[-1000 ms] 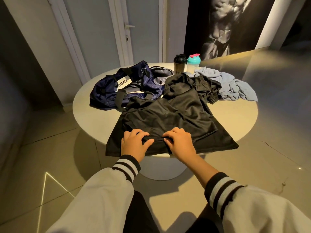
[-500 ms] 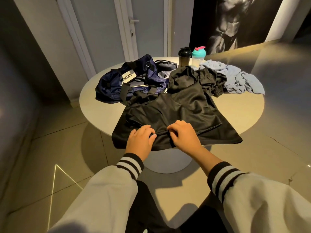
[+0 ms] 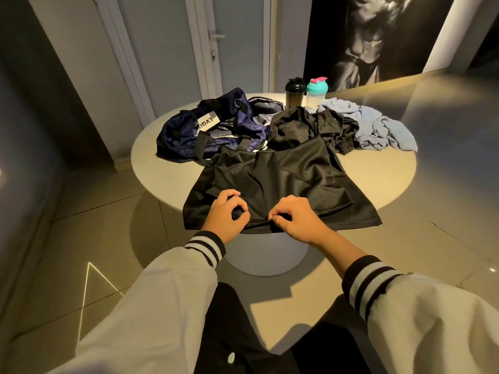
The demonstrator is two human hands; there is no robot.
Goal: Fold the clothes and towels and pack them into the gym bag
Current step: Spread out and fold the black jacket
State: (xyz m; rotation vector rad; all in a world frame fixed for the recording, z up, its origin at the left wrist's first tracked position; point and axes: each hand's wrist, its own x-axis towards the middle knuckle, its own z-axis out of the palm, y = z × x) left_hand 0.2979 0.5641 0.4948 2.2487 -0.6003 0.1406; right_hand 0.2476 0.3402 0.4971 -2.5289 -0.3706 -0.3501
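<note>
A black shirt (image 3: 286,182) lies spread over the near part of the round table (image 3: 378,174), its hem hanging over the near edge. My left hand (image 3: 228,214) pinches a bunch of the black fabric near the hem. My right hand (image 3: 294,221) pinches the hem just to the right of it. Behind the shirt, a second crumpled black garment (image 3: 310,125) lies in a heap. A navy gym bag (image 3: 205,130) sits open at the back left. A light blue towel (image 3: 378,125) is bunched at the back right.
Two shaker bottles stand at the table's far edge, a dark one (image 3: 294,93) and a teal-lidded one (image 3: 316,93). A white door (image 3: 229,41) and a dark wall poster (image 3: 378,36) are behind. The table stands on a thick pedestal (image 3: 270,255) over tiled floor.
Both hands went from lying flat on the shirt's near hem to curling and pinching the fabric. The view has shifted slightly.
</note>
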